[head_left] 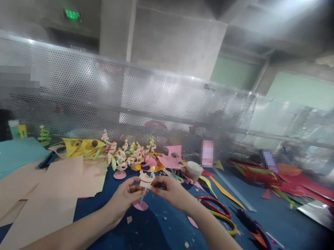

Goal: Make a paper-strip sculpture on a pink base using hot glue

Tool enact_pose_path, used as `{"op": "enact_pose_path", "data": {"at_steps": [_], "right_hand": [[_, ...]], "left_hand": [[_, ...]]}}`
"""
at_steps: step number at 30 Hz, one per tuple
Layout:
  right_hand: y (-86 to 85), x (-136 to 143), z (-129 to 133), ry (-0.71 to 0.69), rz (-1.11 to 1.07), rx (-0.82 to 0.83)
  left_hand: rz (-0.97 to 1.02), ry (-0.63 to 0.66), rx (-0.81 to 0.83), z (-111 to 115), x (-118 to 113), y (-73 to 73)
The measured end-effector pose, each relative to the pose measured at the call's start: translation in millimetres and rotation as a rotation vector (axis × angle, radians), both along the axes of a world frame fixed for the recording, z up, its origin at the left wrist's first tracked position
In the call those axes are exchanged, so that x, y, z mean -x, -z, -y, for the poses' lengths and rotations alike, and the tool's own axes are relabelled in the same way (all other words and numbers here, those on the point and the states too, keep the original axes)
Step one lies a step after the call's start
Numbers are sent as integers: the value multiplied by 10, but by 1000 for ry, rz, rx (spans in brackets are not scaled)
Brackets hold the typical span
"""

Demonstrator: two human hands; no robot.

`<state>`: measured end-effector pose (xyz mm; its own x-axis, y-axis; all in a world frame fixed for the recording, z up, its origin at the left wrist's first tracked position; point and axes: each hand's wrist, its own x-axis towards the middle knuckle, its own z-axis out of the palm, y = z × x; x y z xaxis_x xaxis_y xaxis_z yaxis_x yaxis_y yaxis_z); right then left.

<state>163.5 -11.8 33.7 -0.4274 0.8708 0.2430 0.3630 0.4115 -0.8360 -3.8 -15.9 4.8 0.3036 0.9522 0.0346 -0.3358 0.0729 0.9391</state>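
Observation:
Between my two hands stands a small paper craft [146, 182], a cream paper strip curled around a light blue stick on a round pink paper base [140, 205]. My left hand [129, 191] pinches the strip from the left, its fingers closed. From the other side my right hand [165, 187] grips the strip near the stick with thumb and fingers together. Just behind them, a similar finished-looking spiral on a pink disc [119, 174] stands by a heap of curled paper pieces [132, 153]. Small paper scraps [129, 220] lie below my hands.
Cream paper sheets [56, 186] and a teal sheet [19, 153] cover the left. Red-handled scissors [216, 204], yellow-handled scissors [229, 225] and a dark blue tool [262, 232] lie right. A white cup [194, 170], a clear ruler [233, 188] and a perforated metal screen [163, 91] are behind.

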Motion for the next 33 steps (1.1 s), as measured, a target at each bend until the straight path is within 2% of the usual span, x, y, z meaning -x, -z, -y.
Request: {"op": "enact_pose_path", "data": {"at_steps": [5,10,17,20,24,29,33], "right_hand": [[63,-6,-53,42,-75,67],[55,-2,-58,61,-122,135],[52,2,-44,51,-157,159],[56,-9,-37,47,-157,159],[58,-24,-25,48,-137,151],[37,-14,6,68,-61,100],[-24,7,70,105,42,44]], "left_hand": [[-21,-10,52,-10,12,15],[-10,-33,25,-29,-3,40],[-3,54,-2,-12,13,27],[18,33,24,-23,13,40],[25,19,67,-27,3,53],[32,74,29,8,-3,38],[67,88,71,15,0,28]]}}
